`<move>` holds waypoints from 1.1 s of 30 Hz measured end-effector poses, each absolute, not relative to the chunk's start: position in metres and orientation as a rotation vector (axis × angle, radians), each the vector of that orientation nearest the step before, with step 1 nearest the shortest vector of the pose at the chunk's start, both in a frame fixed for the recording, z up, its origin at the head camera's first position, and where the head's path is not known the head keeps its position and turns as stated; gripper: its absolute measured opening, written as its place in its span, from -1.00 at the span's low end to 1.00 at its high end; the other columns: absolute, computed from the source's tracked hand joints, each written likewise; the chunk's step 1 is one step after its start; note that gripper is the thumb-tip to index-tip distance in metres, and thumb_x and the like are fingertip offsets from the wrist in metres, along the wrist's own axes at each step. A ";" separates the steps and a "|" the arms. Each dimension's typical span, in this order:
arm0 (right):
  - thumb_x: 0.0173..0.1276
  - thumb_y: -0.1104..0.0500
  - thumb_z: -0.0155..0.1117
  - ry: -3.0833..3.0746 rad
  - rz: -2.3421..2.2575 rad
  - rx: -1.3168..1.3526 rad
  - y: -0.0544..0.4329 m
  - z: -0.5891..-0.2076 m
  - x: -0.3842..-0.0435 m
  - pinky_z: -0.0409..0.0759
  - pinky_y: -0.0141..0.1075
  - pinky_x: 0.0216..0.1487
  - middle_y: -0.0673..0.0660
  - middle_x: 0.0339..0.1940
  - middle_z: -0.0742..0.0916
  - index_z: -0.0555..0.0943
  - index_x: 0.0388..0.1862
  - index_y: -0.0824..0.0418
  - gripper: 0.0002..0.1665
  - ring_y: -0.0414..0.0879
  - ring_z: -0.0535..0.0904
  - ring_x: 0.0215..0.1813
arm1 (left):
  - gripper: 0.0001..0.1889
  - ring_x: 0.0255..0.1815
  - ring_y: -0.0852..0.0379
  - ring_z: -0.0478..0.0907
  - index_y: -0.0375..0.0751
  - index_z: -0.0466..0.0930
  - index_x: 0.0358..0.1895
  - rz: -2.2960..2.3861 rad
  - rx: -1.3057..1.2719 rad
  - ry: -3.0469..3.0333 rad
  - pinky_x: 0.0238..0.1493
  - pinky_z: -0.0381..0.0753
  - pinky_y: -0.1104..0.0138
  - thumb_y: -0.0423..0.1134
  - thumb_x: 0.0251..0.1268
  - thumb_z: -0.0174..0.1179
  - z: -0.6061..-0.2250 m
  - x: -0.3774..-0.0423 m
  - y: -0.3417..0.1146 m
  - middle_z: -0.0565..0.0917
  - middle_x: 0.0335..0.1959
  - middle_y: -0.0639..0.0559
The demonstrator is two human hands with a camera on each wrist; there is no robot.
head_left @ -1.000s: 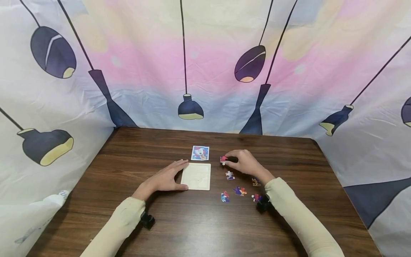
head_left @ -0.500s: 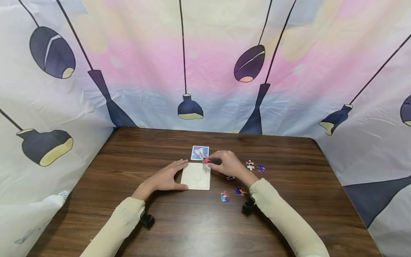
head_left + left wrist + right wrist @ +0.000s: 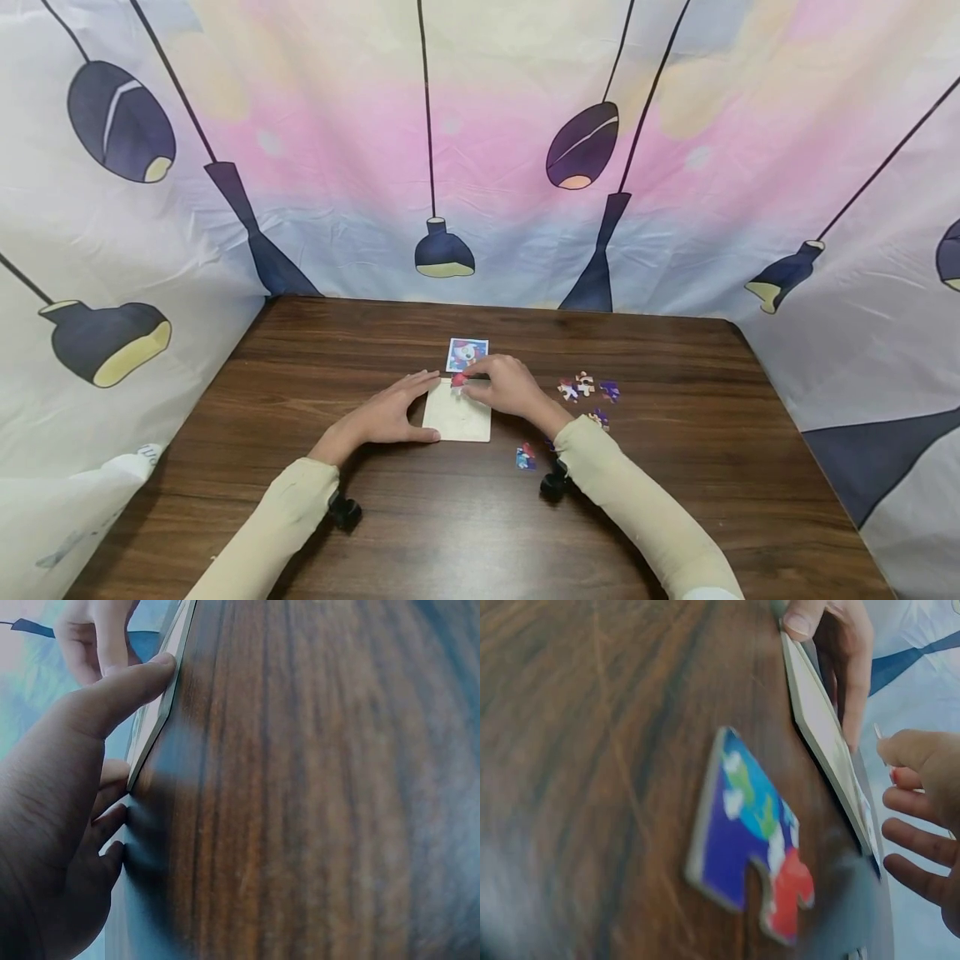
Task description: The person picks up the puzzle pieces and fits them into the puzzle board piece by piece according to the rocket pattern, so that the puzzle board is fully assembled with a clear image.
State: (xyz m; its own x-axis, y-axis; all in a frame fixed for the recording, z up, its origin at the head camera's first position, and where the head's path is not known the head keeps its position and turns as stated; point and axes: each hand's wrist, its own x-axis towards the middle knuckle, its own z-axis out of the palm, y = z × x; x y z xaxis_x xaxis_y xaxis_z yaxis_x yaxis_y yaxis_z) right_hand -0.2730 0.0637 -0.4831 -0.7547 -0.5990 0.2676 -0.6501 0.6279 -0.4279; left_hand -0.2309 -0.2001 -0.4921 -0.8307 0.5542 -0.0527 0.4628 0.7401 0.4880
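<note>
My right hand (image 3: 510,386) pinches a red-and-white jigsaw piece (image 3: 458,380) between thumb and fingertips, over the far edge of a pale square puzzle tray (image 3: 459,421). In the right wrist view only a thin edge of that piece shows, and the fingers hide the rest. My left hand (image 3: 384,415) spans the left side of the tray, thumb at the near corner and fingertips at the far one. From the left wrist, the thumb (image 3: 142,681) lies on the tray's rim. Just behind the tray lies a square picture card (image 3: 467,353) with a white cartoon character.
Loose jigsaw pieces lie right of the tray: a blue-and-red one (image 3: 526,456), a white one (image 3: 585,383), a purple one (image 3: 610,391) and several others, some partly under the right forearm. A patterned curtain (image 3: 495,150) borders the dark wooden table (image 3: 442,533).
My right hand has carried the red-and-white jigsaw piece leftward from the table to over the tray's far edge, uncovering pieces on the right. The left hand has stayed put.
</note>
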 end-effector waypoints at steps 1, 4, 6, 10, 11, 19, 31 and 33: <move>0.40 -0.02 0.41 -2.747 0.770 1.050 0.062 -0.484 -0.273 0.67 -0.11 0.17 0.05 0.04 0.81 0.79 0.07 0.12 -0.64 -0.04 0.72 0.12 | 0.09 0.65 -0.22 0.03 -0.17 0.19 0.61 0.689 0.816 2.749 0.53 0.17 -0.20 0.40 0.13 0.36 -0.492 -0.231 -0.200 0.17 0.64 -0.11; 0.39 -0.01 0.41 -2.764 0.733 1.036 0.056 -0.484 -0.271 0.65 -0.10 0.19 0.04 0.04 0.81 0.80 0.06 0.10 -0.66 -0.03 0.71 0.14 | 0.09 0.64 -0.24 0.05 -0.21 0.20 0.60 0.689 0.828 2.755 0.52 0.17 -0.20 0.38 0.13 0.37 -0.491 -0.231 -0.200 0.18 0.63 -0.14; 0.39 -0.01 0.40 -2.772 0.703 1.026 0.052 -0.485 -0.271 0.64 -0.10 0.22 0.03 0.04 0.81 0.81 0.04 0.08 -0.68 -0.01 0.69 0.19 | 0.09 0.63 -0.26 0.05 -0.22 0.20 0.60 0.688 0.834 2.756 0.52 0.18 -0.22 0.39 0.13 0.36 -0.490 -0.231 -0.200 0.18 0.63 -0.15; 0.38 0.00 0.40 -2.779 0.679 1.013 0.046 -0.485 -0.269 0.63 -0.09 0.23 0.03 0.05 0.81 0.82 0.00 0.05 -0.71 0.06 0.61 0.33 | 0.10 0.65 -0.23 0.02 -0.17 0.18 0.61 0.688 0.809 2.746 0.53 0.16 -0.20 0.39 0.12 0.37 -0.490 -0.231 -0.199 0.16 0.64 -0.11; 0.38 0.00 0.40 -2.781 0.674 1.011 0.044 -0.485 -0.269 0.63 -0.09 0.23 0.03 0.05 0.81 0.82 -0.01 0.05 -0.72 0.08 0.58 0.36 | 0.10 0.65 -0.22 0.02 -0.16 0.18 0.61 0.688 0.804 2.744 0.53 0.16 -0.20 0.39 0.12 0.37 -0.490 -0.231 -0.199 0.16 0.64 -0.10; 0.38 -0.04 0.43 -2.808 0.573 1.018 0.040 -0.487 -0.269 0.68 -0.15 0.11 0.03 0.02 0.79 0.83 -0.03 0.01 -0.73 0.04 0.61 0.30 | 0.10 0.64 -0.24 0.03 -0.20 0.20 0.60 0.699 0.815 2.746 0.52 0.17 -0.21 0.39 0.13 0.37 -0.491 -0.230 -0.199 0.16 0.64 -0.13; 0.37 -0.03 0.44 -2.795 0.538 1.016 0.040 -0.488 -0.268 0.70 -0.19 0.01 0.05 -0.01 0.78 0.84 -0.03 0.02 -0.73 0.01 0.65 0.20 | 0.12 0.65 -0.24 0.03 -0.17 0.15 0.62 0.706 0.806 2.742 0.54 0.15 -0.20 0.38 0.12 0.38 -0.489 -0.229 -0.199 0.17 0.64 -0.11; 0.37 -0.03 0.44 -2.789 0.535 1.022 0.039 -0.488 -0.267 0.70 -0.20 -0.03 0.05 -0.05 0.78 0.84 -0.05 0.02 -0.74 0.00 0.67 0.16 | 0.11 0.65 -0.23 0.03 -0.17 0.14 0.62 0.710 0.807 2.743 0.54 0.14 -0.20 0.38 0.12 0.38 -0.489 -0.229 -0.199 0.17 0.64 -0.10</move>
